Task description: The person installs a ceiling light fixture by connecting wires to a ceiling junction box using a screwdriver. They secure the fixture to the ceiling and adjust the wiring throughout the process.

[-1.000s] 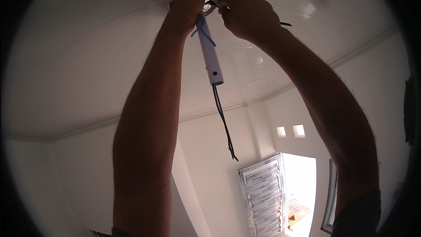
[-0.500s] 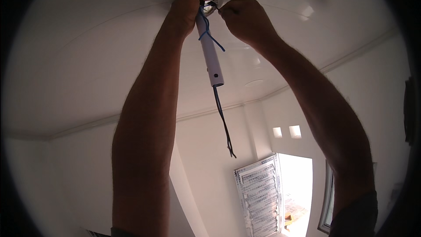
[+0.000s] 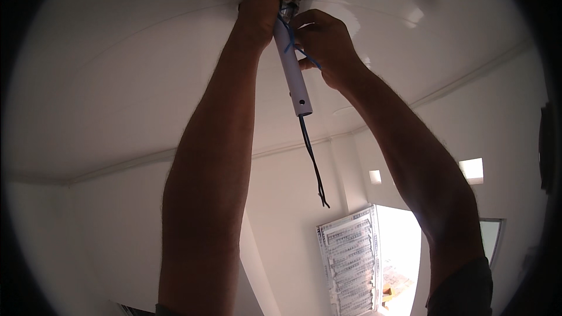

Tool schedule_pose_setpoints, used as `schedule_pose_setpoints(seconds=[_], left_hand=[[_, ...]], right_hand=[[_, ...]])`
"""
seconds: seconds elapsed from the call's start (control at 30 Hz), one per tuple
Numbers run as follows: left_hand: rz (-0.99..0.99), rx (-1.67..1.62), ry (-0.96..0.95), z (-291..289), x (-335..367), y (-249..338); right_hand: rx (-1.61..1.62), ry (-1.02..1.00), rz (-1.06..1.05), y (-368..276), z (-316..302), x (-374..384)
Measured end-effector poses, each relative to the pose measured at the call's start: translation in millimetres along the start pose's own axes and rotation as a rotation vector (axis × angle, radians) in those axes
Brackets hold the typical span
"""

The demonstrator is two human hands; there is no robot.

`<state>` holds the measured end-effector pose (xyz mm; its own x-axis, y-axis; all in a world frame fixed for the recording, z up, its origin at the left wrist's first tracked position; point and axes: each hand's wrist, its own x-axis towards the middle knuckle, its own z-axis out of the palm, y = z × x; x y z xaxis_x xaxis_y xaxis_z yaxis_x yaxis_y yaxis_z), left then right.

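A white tube (image 3: pixel 294 76) hangs from the ceiling, tilted a little, with a small hole near its lower end. My left hand (image 3: pixel 263 13) is wrapped round its top, close against the ceiling. Beside that hand, metal parts and dark wiring show in a ceiling opening (image 3: pixel 290 7), too shadowed to make out. A blue wire (image 3: pixel 308 58) dangles along the tube's upper part. My right hand (image 3: pixel 329 44) is just right of the tube, fingers apart, near the blue wire; some fingertips are hidden behind it or the tube. Two dark wires (image 3: pixel 313 161) hang from the tube's lower end.
The pale glossy ceiling (image 3: pixel 134 70) spreads round both hands. Below, a door panel covered in printed wrapping (image 3: pixel 351 263) stands beside a bright doorway (image 3: pixel 401 246). Small square openings (image 3: pixel 471 171) and a window frame (image 3: pixel 494 237) are in the right wall.
My right hand has come down from the wires at the ceiling opening to the tube's side, its fingers spreading. The left hand and tube appear slightly farther right in view.
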<state>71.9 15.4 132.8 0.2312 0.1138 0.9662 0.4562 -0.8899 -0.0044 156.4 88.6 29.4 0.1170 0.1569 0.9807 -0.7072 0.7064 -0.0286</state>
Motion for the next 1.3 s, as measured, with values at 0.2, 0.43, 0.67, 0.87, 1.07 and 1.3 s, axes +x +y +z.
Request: schedule_pose_setpoints(seconds=[0.2,0.43,0.67,0.87,1.07,1.3], left_hand=[[0.041,0.022,0.057,1.9,-1.8,-2.5],[0.064,0.095,0.061,0.9,-3.2,-1.6],[0.204,0.394,0.047,-4.3,-1.5,-5.9],[0.217,0.518,0.103,-0.3,-4.3,-6.3],[0.163,0.202,0.145,9.0,-13.1,-6.5],[0.311,0.377,0.174,20.4,-7.3,-15.3]], right_hand=[[-0.003,-0.087,-0.002,1.3,-6.8,0.0],[0.049,-0.159,0.135,-19.1,-7.0,-4.3],[-0.074,-0.324,0.122,-26.0,-8.5,-10.3],[-0.208,-0.326,0.181,-39.7,-5.1,-10.6],[-0.187,-0.353,0.152,-39.2,-11.7,-8.4],[-0.191,-0.354,0.157,-35.5,-26.4,-5.4]])
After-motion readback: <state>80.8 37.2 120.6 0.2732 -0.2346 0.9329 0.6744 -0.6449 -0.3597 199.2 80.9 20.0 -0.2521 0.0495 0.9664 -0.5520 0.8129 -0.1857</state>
